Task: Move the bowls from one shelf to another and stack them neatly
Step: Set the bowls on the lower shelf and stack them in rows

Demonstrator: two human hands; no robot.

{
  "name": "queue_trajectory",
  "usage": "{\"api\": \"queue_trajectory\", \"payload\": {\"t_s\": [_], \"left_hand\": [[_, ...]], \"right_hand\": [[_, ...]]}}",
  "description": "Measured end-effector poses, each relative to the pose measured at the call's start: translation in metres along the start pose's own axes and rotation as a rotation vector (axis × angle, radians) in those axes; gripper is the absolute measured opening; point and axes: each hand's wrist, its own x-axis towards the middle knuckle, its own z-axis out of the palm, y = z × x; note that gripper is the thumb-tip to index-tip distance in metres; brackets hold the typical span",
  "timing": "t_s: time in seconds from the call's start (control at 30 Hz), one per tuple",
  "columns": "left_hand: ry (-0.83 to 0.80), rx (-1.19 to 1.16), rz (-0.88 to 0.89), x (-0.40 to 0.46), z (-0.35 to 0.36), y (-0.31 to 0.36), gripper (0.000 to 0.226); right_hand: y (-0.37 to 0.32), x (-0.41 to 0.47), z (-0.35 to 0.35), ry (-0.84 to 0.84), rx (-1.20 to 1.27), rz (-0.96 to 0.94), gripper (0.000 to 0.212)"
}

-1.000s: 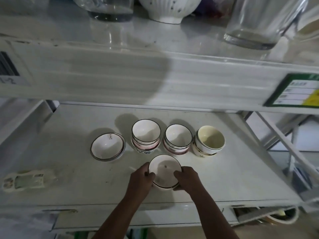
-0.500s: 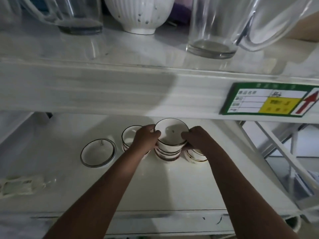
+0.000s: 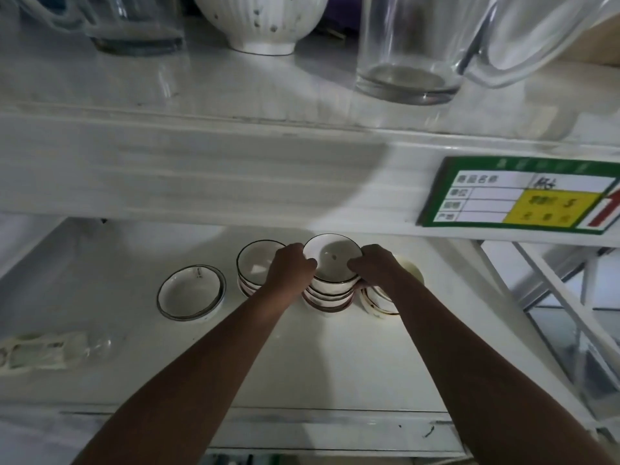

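Note:
A white bowl with a dark rim (image 3: 330,258) sits on top of the middle stack of bowls (image 3: 328,302) on the lower shelf (image 3: 318,364). My left hand (image 3: 290,268) grips its left rim and my right hand (image 3: 374,268) grips its right rim. Left of it stands another stack of bowls (image 3: 255,266), partly hidden by my left hand. A cream bowl stack (image 3: 385,297) stands to the right, mostly hidden by my right arm. A single shallow bowl (image 3: 190,293) rests alone further left.
A packaged item (image 3: 37,350) lies at the shelf's left front. The upper shelf (image 3: 235,95) holds glass jugs (image 3: 409,52), a ribbed white bowl (image 3: 261,21) and another glass (image 3: 134,25). A green price label (image 3: 523,196) hangs on its edge. A white frame (image 3: 553,297) stands at right.
Both hands carried the bowl from the shelf's front to the back and set it on the middle stack. Since half a second ago little has moved.

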Motion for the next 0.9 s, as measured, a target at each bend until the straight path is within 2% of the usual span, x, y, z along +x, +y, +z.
{"api": "queue_trajectory", "payload": {"t_s": [0.13, 0.47, 0.6, 0.9], "left_hand": [[-0.005, 0.074, 0.015, 0.006, 0.002, -0.002, 0.019], [-0.035, 0.128, 0.009, 0.011, -0.003, 0.005, 0.023], [0.001, 0.131, 0.029, 0.004, 0.001, 0.001, 0.022], [0.071, 0.114, 0.074, -0.007, 0.007, -0.003, 0.02]], "right_hand": [[-0.004, 0.004, 0.001, -0.04, -0.025, 0.036, 0.032], [-0.007, 0.008, -0.002, -0.039, -0.026, 0.073, 0.026], [-0.004, 0.005, 0.002, -0.031, -0.02, 0.051, 0.021], [0.005, 0.003, 0.006, 0.009, -0.028, -0.02, 0.029]]}}
